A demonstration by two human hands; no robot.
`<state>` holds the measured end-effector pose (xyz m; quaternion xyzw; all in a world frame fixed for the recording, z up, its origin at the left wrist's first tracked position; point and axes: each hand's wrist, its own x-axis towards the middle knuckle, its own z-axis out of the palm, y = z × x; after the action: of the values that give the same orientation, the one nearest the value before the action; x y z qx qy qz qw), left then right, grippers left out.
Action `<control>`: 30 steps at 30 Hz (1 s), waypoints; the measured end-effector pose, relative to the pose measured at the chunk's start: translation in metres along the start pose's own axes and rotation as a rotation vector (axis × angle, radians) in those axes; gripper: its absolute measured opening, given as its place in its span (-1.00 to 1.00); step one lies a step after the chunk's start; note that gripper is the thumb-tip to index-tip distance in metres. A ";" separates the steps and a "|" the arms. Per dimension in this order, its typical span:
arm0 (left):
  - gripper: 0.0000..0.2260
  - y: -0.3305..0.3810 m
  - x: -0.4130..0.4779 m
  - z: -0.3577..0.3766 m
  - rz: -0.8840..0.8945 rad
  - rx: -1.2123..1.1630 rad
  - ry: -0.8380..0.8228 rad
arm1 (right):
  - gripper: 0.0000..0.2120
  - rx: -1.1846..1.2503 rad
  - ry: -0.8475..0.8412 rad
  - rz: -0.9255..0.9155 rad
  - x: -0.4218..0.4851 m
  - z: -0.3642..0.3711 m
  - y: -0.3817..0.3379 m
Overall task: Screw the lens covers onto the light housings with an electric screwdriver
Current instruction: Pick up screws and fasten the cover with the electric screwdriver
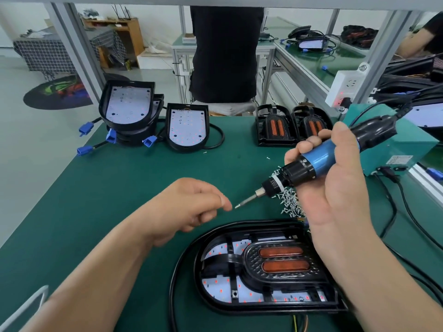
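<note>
R hand (335, 188) sits right of centre, fingers wrapped tight round the blue-and-black electric screwdriver (318, 161); bit slants down-left, tip in the air just beside the L fingertips, not touching the bench (119, 183). L hand (191, 207) at centre frame, fingers curled in w/ thumb and forefinger pinched together; can't tell if a screw is between them, too small to see. Screw pile (291, 202) lies on the green mat under the driver nose, partly hidden by the R palm.

Light housing w/ lens cover (263, 267) seated in it lies flat at bottom centre-right, rounded end to the left, its black cable looping round the left edge; R forearm crosses its right edge. Two orange lenses face up.

Upper left: stack of open housings (128, 109), one more housing (188, 127) just beside it, blue connectors (85, 129) trailing toward the bench's left edge. Upper centre-right: two covers (290, 128) side by side near the far edge. Teal control box (395, 149) at right, behind the driver.

Wide bare mat left and centre, between the L forearm and the stack. A person in black (225, 53) stands beyond the far edge.
</note>
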<state>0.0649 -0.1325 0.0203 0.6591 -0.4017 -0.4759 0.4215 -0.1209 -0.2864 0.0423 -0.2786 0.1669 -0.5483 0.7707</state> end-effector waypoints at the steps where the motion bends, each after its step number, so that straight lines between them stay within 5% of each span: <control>1: -0.76 -0.001 -0.002 -0.003 -0.008 0.094 -0.037 | -0.83 -0.011 -0.035 0.011 -0.002 0.002 0.000; 6: -0.62 -0.007 -0.006 -0.010 0.009 0.378 -0.150 | -0.80 -0.115 -0.190 0.064 -0.012 0.007 0.004; 12: -0.60 -0.008 -0.005 -0.013 0.046 0.381 -0.198 | -0.73 -0.202 -0.294 0.070 -0.021 0.012 0.006; 21: -0.68 -0.007 -0.006 -0.011 0.068 0.356 -0.196 | -0.94 -0.275 -0.340 0.027 -0.029 0.018 0.007; 30: -0.66 -0.006 -0.007 -0.011 0.051 0.348 -0.200 | -0.93 -0.304 -0.385 0.032 -0.030 0.017 0.009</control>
<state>0.0743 -0.1225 0.0190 0.6612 -0.5345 -0.4513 0.2712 -0.1145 -0.2515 0.0488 -0.4879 0.1019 -0.4413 0.7462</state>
